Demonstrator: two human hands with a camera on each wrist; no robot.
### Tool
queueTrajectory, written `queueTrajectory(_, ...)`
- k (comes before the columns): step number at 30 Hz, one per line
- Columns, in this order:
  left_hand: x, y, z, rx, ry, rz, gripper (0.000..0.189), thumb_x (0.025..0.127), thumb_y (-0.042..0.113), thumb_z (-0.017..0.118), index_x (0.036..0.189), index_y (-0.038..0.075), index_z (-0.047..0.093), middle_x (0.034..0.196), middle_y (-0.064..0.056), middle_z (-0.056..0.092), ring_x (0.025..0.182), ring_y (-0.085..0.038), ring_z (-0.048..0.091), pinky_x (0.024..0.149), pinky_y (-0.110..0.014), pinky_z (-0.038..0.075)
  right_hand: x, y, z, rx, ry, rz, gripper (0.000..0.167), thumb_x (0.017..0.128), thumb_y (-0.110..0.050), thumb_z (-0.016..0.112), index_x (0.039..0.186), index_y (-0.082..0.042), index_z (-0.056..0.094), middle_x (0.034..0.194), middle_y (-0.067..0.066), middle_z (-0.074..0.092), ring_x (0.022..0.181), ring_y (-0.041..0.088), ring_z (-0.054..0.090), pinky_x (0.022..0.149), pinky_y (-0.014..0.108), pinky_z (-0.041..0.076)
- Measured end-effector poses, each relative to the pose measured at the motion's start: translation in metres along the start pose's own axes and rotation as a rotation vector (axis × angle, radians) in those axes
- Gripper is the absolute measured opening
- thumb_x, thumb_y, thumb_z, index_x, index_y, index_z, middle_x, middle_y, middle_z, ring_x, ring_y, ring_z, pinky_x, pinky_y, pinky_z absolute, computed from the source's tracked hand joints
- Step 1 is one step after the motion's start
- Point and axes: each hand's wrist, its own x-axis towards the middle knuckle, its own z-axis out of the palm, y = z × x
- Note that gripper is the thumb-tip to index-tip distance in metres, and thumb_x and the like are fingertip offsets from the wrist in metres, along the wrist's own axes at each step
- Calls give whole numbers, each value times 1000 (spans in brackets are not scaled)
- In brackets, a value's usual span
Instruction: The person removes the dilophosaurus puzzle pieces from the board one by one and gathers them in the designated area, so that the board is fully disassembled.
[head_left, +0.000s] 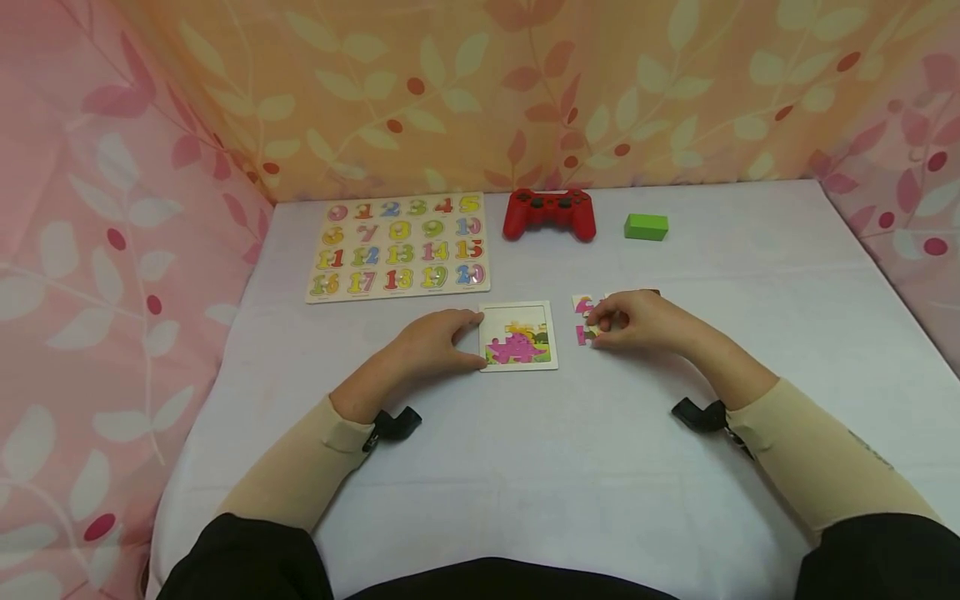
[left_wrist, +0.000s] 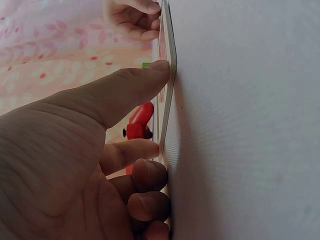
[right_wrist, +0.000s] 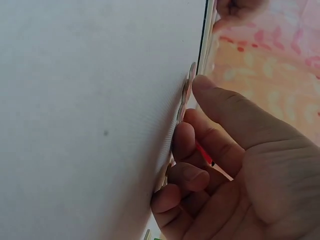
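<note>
A small square dinosaur jigsaw board (head_left: 553, 337) with a pale frame lies flat at the table's middle, a pink dinosaur partly filled in. My left hand (head_left: 427, 346) holds its left side, thumb at the near corner and index finger at the far one; the left wrist view shows that thumb on the board's edge. Just right of the board are loose jigsaw pieces (head_left: 581, 304), some hidden by my right hand (head_left: 648, 321). Its thumb and index finger pinch at a jigsaw piece (head_left: 581, 335) on the table. In the right wrist view, pieces (right_wrist: 189, 85) appear edge-on beside the thumb.
A wooden number board (head_left: 397, 292) lies at the back left. Behind the jigsaw are a red game controller (head_left: 549, 218) and, farther right, a green block (head_left: 646, 227). Floral curtains (head_left: 450, 83) enclose the white-covered table (head_left: 525, 483) at the back and sides.
</note>
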Motion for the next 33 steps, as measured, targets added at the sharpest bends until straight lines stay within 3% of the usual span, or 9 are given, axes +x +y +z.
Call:
queueTrajectory(9, 1, 1, 0, 8, 3, -10, 83, 85, 47, 83, 153, 15, 49, 93, -5, 54, 93, -20, 51, 80, -38, 41, -16, -13, -17, 24, 81, 2, 33, 89, -21, 82, 120, -13, 74, 98, 2, 65, 83, 23, 52, 69, 30, 43)
queueTrajectory(17, 0, 1, 0, -1, 0, -11, 83, 85, 47, 83, 154, 15, 49, 92, -5, 53, 92, -20, 51, 80, -38, 41, -31, -40, -36, 70, 189, -49, 31, 87, -25, 85, 116, -18, 74, 96, -1, 62, 73, 21, 48, 62, 29, 39)
queueTrajectory(25, -1, 1, -1, -11, 7, -4, 81, 85, 45, 83, 152, 14, 51, 90, -5, 53, 95, -21, 51, 83, -39, 40, -37, -67, -47, 86, 267, -180, 29, 87, -16, 85, 114, -17, 75, 92, -2, 61, 65, 18, 46, 58, 28, 38)
queueTrajectory(33, -1, 2, -1, -9, 8, -6, 81, 85, 45, 83, 153, 14, 51, 101, -2, 57, 104, -21, 50, 93, -40, 42, -27, -89, -41, 108, 259, -278, 31, 86, -16, 85, 115, -14, 74, 91, -2, 61, 65, 19, 46, 58, 28, 38)
